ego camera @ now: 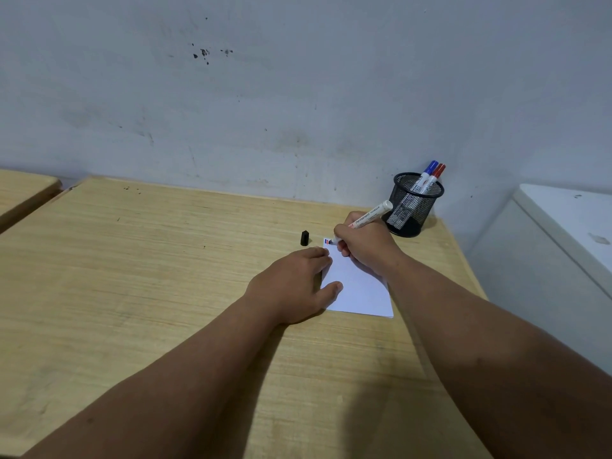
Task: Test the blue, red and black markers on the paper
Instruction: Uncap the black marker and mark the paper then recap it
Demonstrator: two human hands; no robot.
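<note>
Head view looks down on a wooden table (165,260) set against a scuffed pale wall (298,94). Toward the far right of the table lies a white sheet of paper (359,289), and the left hand (294,283) rests flat on its left edge, fingers spread and pressing down, gripping nothing. The right hand (364,246) is clamped in a writing grip on the black marker (367,218), whose white barrel slants up to the far right while its tip meets the far left corner of the paper. Just beside the tip, small blue and red marks (327,241) show on that corner. The marker's black cap (305,238) stands on the table just left of the paper's far corner, apart from both hands. At the far right, near the wall, stands a black mesh pen holder (412,207) with the blue marker (424,175) and the red marker (433,177) inside, capped ends up and leaning right. A white cabinet (563,233) stands to the right of the table.
</note>
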